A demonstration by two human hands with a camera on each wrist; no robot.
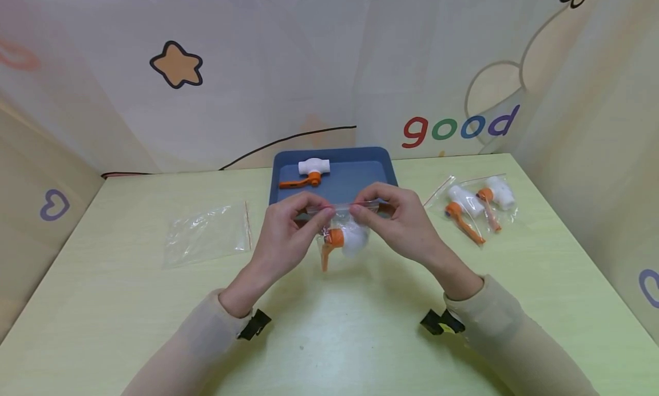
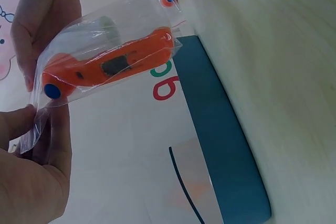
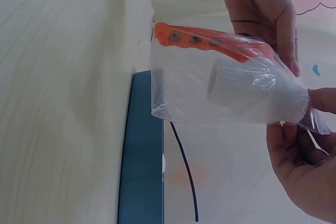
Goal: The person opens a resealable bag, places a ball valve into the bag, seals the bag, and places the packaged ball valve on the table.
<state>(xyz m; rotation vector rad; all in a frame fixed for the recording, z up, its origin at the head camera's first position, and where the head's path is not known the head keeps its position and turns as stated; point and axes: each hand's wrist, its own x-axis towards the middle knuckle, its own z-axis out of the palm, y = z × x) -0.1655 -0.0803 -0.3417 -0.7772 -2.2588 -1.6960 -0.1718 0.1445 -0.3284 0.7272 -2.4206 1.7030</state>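
Observation:
Both hands hold up a clear zip bag [image 1: 346, 218] by its top edge, close in front of the tray. My left hand [image 1: 285, 230] pinches the left end of the seal between thumb and fingers, and my right hand [image 1: 399, 221] pinches the right end. Inside the bag hangs a white plastic ball valve [image 1: 355, 240] with an orange lever handle [image 2: 113, 64]. In the right wrist view, the valve's white body [image 3: 257, 90] lies against the film near the bag's mouth.
A blue tray [image 1: 355, 155] stands at the back, with a loose ball valve [image 1: 314, 167] in it. To the right lie two bagged ball valves [image 1: 465, 201]. An unfilled zip bag [image 1: 208, 236] lies flat on the left of the table [image 1: 329, 339].

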